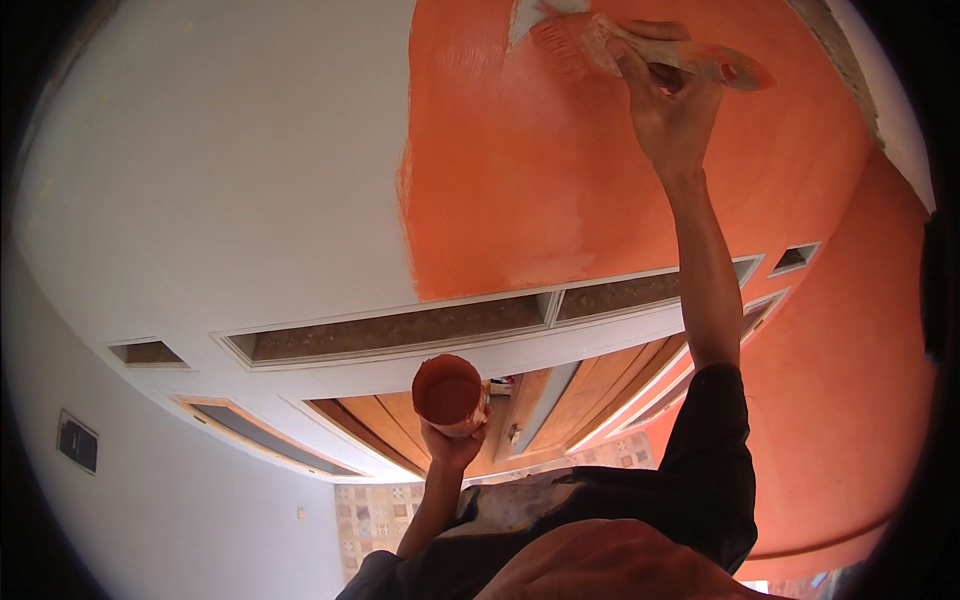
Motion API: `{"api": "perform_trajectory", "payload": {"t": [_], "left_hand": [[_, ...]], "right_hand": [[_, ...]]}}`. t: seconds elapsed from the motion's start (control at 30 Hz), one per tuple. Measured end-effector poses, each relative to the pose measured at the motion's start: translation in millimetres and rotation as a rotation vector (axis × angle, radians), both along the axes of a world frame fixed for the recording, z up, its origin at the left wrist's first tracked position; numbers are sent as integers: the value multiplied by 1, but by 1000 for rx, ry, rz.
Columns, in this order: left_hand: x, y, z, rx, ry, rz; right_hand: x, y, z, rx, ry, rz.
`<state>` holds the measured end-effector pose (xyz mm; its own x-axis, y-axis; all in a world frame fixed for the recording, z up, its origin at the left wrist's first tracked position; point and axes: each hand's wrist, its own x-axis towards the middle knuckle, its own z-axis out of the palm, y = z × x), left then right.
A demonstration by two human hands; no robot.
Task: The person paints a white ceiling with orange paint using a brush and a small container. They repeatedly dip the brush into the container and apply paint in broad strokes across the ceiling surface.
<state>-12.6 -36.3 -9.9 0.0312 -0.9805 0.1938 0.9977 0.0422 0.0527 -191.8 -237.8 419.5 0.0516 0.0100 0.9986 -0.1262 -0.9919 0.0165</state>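
White plaster fills most of the view, a wall [230, 170] whose right part is coated in fresh orange paint [560, 180]; the orange ends in a ragged vertical edge near the middle, and one small white patch [520, 20] remains at the top edge, partly cut off by the frame. Below the painted area runs a row of narrow vent openings [400, 330], and under them a wooden door [580, 400], bent by the lens and partly hidden behind the arms. A dark plate [77, 441] on the lower left wall is too small to make out. Patterned floor tiles [375, 515] show at the bottom.

The right hand [672, 100] is clenched around the handle of a wide paintbrush [640, 50], its bristles pressed to the wall just beside the white patch. The left hand [452, 440] grasps a small orange-smeared paint cup [447, 392] from below; its contents cannot be seen.
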Motion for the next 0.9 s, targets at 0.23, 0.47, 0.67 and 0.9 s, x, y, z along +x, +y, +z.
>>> {"api": "perform_trajectory", "payload": {"t": [0.23,0.47,0.67,0.9], "left_hand": [[8,10,0,8,2,41],[12,12,-4,1,2,30],[15,21,-5,22,-17,49],[14,28,-8,-14,2,70]], "right_hand": [[25,14,-30,-434,162,-413],[59,47,-96,-254,517,79],[30,18,-23,12,62,21],[37,18,-46,-475,118,-438]]}}
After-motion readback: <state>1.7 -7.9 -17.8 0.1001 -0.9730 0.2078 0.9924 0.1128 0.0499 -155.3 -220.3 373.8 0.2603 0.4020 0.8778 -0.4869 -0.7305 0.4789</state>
